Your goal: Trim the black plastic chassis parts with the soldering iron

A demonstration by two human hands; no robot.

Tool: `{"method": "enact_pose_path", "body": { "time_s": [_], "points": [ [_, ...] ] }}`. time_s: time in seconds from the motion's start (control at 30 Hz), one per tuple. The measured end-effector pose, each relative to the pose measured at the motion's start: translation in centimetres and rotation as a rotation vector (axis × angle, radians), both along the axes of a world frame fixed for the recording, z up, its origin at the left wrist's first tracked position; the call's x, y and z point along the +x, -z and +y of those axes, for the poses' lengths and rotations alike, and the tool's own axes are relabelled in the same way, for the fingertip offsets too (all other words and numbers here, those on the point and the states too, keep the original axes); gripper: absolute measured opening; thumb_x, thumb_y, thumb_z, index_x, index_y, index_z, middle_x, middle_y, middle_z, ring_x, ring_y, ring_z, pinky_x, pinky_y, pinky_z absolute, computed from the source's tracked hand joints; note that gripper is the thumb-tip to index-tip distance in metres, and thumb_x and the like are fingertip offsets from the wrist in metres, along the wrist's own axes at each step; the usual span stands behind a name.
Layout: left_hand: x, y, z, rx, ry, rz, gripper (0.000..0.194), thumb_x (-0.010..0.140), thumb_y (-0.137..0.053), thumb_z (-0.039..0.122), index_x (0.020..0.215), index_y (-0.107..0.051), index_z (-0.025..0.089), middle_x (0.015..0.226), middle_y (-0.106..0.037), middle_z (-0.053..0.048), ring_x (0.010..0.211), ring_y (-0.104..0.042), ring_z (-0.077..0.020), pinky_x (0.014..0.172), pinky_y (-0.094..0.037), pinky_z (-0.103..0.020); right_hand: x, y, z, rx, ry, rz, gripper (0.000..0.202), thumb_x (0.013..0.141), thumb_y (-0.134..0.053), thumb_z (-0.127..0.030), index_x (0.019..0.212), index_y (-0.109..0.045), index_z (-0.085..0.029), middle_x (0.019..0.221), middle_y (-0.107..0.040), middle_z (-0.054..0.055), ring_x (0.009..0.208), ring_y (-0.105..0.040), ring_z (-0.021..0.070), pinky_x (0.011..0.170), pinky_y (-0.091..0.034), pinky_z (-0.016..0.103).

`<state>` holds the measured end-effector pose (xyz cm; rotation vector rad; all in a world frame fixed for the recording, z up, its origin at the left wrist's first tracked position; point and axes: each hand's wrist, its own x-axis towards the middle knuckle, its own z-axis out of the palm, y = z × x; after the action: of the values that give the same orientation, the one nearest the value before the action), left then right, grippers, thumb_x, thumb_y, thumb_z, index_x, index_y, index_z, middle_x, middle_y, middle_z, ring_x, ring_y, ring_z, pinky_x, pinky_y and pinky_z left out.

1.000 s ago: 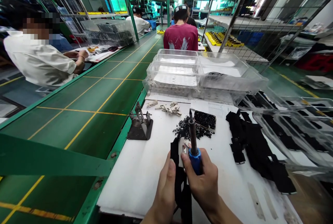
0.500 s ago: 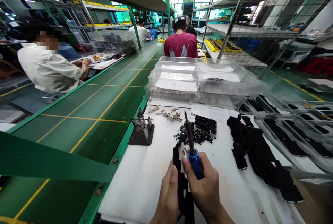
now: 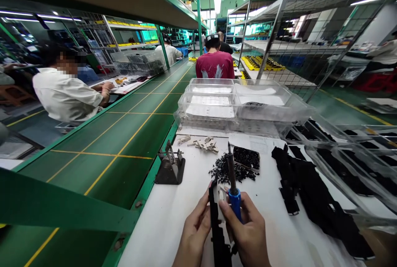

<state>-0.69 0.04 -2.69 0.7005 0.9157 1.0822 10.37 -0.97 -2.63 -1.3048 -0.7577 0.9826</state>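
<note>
My left hand point(image 3: 196, 227) grips a long black plastic part point(image 3: 216, 230) by its side, holding it upright and lengthwise before me. In my right hand point(image 3: 248, 227) is a soldering iron point(image 3: 233, 184) with a blue handle, its dark tip pointing up and away. The fingers of that hand also press at a small white piece point(image 3: 221, 194) against the black part's upper end. Just beyond lies a heap of tiny black pieces point(image 3: 228, 168), beside a shallow box point(image 3: 246, 158) full of them. Several small white pieces point(image 3: 206, 144) are scattered farther back.
A metal iron stand point(image 3: 170, 165) is at the table's left edge, along the green conveyor point(image 3: 130, 143). Clear plastic trays point(image 3: 211, 112) stand at the back. Black molded parts point(image 3: 319, 196) lie right, near more trays point(image 3: 350, 168). Other people sit farther off.
The black part has turned so that its narrow edge faces me more. My left fingers have shifted along its side. The view has tilted up slightly.
</note>
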Motion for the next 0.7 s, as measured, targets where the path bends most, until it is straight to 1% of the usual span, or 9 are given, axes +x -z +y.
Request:
{"method": "enact_pose_path", "body": {
  "time_s": [0.1, 0.13, 0.17, 0.23, 0.33, 0.43, 0.53, 0.6, 0.7],
  "points": [
    [0.9, -0.9, 0.5, 0.021, -0.048, -0.135, 0.084, 0.075, -0.080, 0.035, 0.148, -0.040, 0.030, 0.129, -0.067, -0.009, 0.128, -0.055, -0.0301, 0.113, -0.035, -0.043, 0.2, -0.8, 0.0, -0.029, 0.040, 0.113, 0.037, 0.073, -0.077, -0.050, 0.089, -0.070, -0.018, 0.075, -0.068, 0.004, 0.067, -0.064, 0.0188, 0.058, -0.052, 0.026],
    [1.2, -1.1, 0.6, 0.014, -0.041, -0.174, 0.085, 0.073, -0.081, 0.034, 0.148, -0.041, 0.029, 0.125, -0.069, -0.010, 0.125, -0.057, -0.0310, 0.111, -0.037, -0.044, 0.4, -1.0, 0.0, -0.046, 0.049, 0.122, 0.038, 0.071, -0.078, -0.051, 0.089, -0.071, -0.018, 0.072, -0.069, 0.004, 0.063, -0.064, 0.0192, 0.055, -0.052, 0.026],
    [1.4, -1.2, 0.7, 0.002, -0.018, -0.195, 0.078, 0.073, -0.081, 0.035, 0.143, -0.048, 0.025, 0.121, -0.071, -0.012, 0.122, -0.059, -0.0324, 0.109, -0.040, -0.045, 0.6, -1.2, 0.0, -0.063, 0.055, 0.120, 0.039, 0.070, -0.079, -0.051, 0.088, -0.072, -0.017, 0.069, -0.069, 0.004, 0.059, -0.063, 0.0190, 0.051, -0.052, 0.026],
    [1.6, -1.5, 0.8, -0.019, 0.049, -0.195, 0.053, 0.076, -0.078, 0.037, 0.124, -0.067, 0.015, 0.113, -0.073, -0.015, 0.115, -0.062, -0.0348, 0.103, -0.045, -0.045, 1.1, -1.3, 0.0, -0.061, 0.052, 0.101, 0.037, 0.069, -0.080, -0.050, 0.082, -0.073, -0.017, 0.068, -0.069, 0.004, 0.056, -0.063, 0.0187, 0.050, -0.052, 0.026],
    [1.6, -1.8, 0.7, -0.036, 0.099, -0.187, 0.034, 0.083, -0.071, 0.035, 0.109, -0.074, 0.013, 0.107, -0.074, -0.014, 0.106, -0.066, -0.0322, 0.093, -0.050, -0.040, 2.0, -1.1, -0.1, 0.006, 0.025, 0.044, 0.034, 0.073, -0.076, -0.051, 0.084, -0.076, -0.018, 0.086, -0.073, 0.008, 0.071, -0.067, 0.0204, 0.064, -0.055, 0.028],
    [1.6, -2.0, 0.6, -0.083, 0.035, -0.179, 0.031, 0.085, -0.070, 0.033, 0.108, -0.072, 0.013, 0.101, -0.075, -0.013, 0.096, -0.069, -0.0265, 0.082, -0.052, -0.032, 2.6, -0.7, -0.6, 0.039, 0.003, -0.103, 0.038, 0.077, -0.072, -0.052, 0.093, -0.077, -0.018, 0.090, -0.072, 0.007, 0.069, -0.065, 0.0180, 0.061, -0.052, 0.026],
    [1.5, -2.2, 0.5, -0.107, -0.002, -0.170, 0.031, 0.085, -0.070, 0.033, 0.109, -0.070, 0.012, 0.099, -0.075, -0.012, 0.092, -0.069, -0.0243, 0.073, -0.051, -0.028, 2.4, -0.5, -1.2, -0.041, 0.048, -0.182, 0.042, 0.069, -0.080, -0.051, 0.092, -0.074, -0.017, 0.078, -0.070, 0.004, 0.062, -0.061, 0.0171, 0.056, -0.051, 0.026],
    [1.3, -2.4, 0.5, -0.120, -0.001, -0.169, 0.033, 0.085, -0.071, 0.031, 0.111, -0.069, 0.012, 0.099, -0.075, -0.012, 0.092, -0.069, -0.0239, 0.074, -0.052, -0.028, 1.8, -0.7, -1.4, -0.099, 0.031, -0.165, 0.040, 0.068, -0.081, -0.049, 0.088, -0.072, -0.016, 0.076, -0.070, 0.004, 0.065, -0.062, 0.0189, 0.060, -0.052, 0.028],
    [0.7, -2.7, 0.6, -0.159, -0.008, -0.174, 0.034, 0.084, -0.073, 0.030, 0.111, -0.069, 0.011, 0.096, -0.076, -0.012, 0.090, -0.070, -0.0238, 0.075, -0.053, -0.029, 1.1, -0.9, -1.3, -0.088, -0.050, -0.146, 0.035, 0.072, -0.078, -0.048, 0.085, -0.072, -0.017, 0.077, -0.071, 0.004, 0.069, -0.063, 0.0196, 0.064, -0.053, 0.029]
  ]
}}
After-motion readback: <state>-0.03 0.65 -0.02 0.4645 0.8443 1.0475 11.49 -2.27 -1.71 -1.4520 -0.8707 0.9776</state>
